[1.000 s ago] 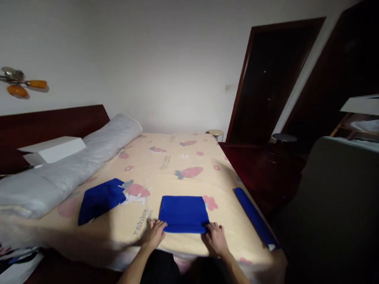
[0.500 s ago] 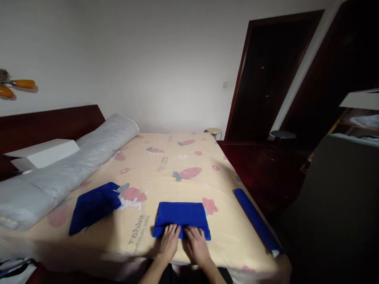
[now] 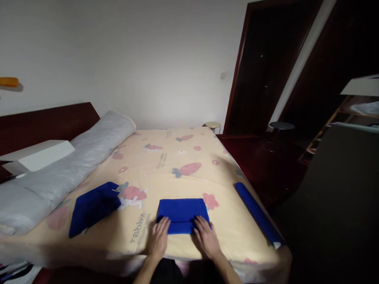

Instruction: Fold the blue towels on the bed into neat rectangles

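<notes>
A folded piece of blue cloth [image 3: 182, 211] lies on the bed near its front edge, with a narrow folded strip along the side closest to me. My left hand [image 3: 160, 236] rests on the strip's left end, fingers stretched out over it. On the right end lies my right hand [image 3: 206, 236], its fingers spread and flat on the cloth. To the left is another blue piece of cloth [image 3: 93, 207] with an uneven right edge. A long blue roll [image 3: 257, 215] lies along the bed's right edge.
The bed has a cream sheet [image 3: 183, 185] with carrot prints. A grey bolster-like roll [image 3: 68, 169] and a white box [image 3: 44, 154] lie by the dark headboard [image 3: 53, 122]. Stools [image 3: 281, 126] and a shelf [image 3: 359, 86] stand at the right.
My hands have moved apart, from the strip's middle out to its two ends. The strip now lies flatter against the folded cloth. The view has shifted slightly.
</notes>
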